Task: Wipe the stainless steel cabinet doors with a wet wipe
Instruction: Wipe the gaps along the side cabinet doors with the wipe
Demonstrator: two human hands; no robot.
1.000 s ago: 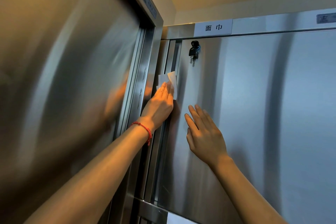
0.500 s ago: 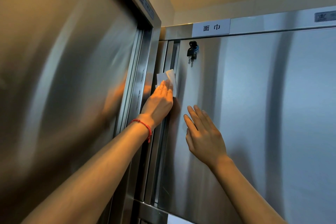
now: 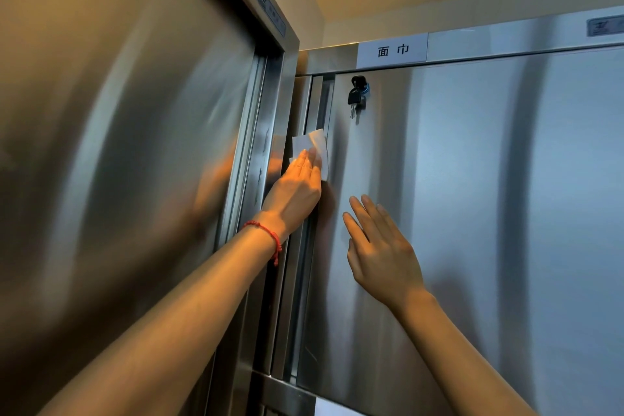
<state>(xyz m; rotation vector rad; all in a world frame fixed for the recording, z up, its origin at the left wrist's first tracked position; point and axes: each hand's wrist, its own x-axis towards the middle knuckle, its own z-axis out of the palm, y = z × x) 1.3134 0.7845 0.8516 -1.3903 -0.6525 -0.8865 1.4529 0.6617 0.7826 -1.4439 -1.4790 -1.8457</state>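
Observation:
A white wet wipe [image 3: 312,145] is pressed flat against the left edge of the stainless steel cabinet door [image 3: 472,196], under the fingers of my left hand [image 3: 297,192]. That wrist carries a red string bracelet. My right hand [image 3: 380,246] lies flat on the same door, lower and to the right, fingers together and holding nothing. A black key [image 3: 357,96] hangs in the lock near the door's top left corner, above the wipe.
A second steel cabinet door [image 3: 118,162] stands at a right angle on the left, meeting in a corner of frames and tracks [image 3: 273,213]. A white label with two characters [image 3: 393,51] sits on the top rail. Wall and ceiling lie above.
My left hand and the wipe have slid slightly up the door's left edge. The right hand has stayed in place on the door.

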